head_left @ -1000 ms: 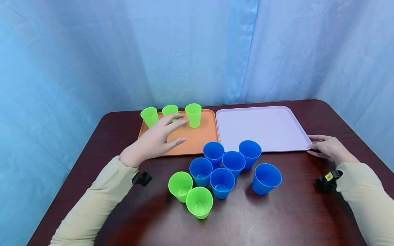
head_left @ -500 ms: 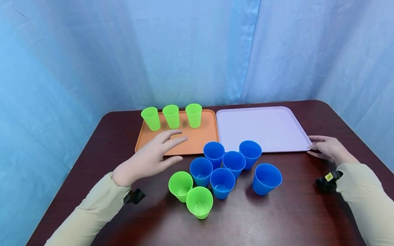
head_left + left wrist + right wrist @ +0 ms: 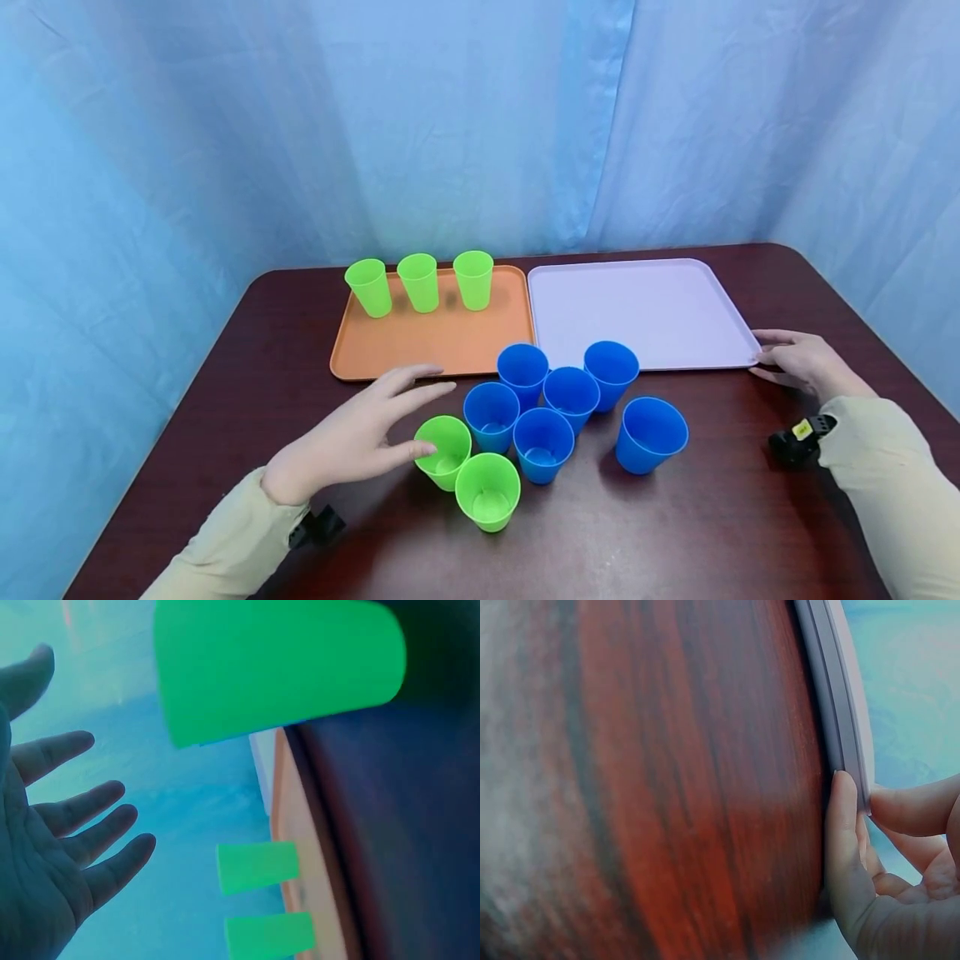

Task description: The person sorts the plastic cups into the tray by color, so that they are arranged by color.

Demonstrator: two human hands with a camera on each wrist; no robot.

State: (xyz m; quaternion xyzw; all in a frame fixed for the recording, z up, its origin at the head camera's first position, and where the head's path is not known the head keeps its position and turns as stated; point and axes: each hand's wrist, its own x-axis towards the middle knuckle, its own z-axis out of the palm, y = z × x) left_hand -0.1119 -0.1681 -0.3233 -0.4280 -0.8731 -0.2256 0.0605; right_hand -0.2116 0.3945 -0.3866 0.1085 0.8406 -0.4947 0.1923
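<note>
our left hand hovers with fingers spread and straight, holding nothing, its thumb just beside the rim of a green cup that stands upright on the table, bright plastic, mouth up, touching a 2nd green cup in front of it. our right hand pinches the near right corner of the lilac tray between thumb and fingers. 1 second ago our left hand was up over the orange tray by the 3 green cups in a row at its far edge; it has since drawn back toward us to the cup, while the right hand has stayed put. 6 blue cups cluster on the dark wood table, and blue curtain hangs behind.
</note>
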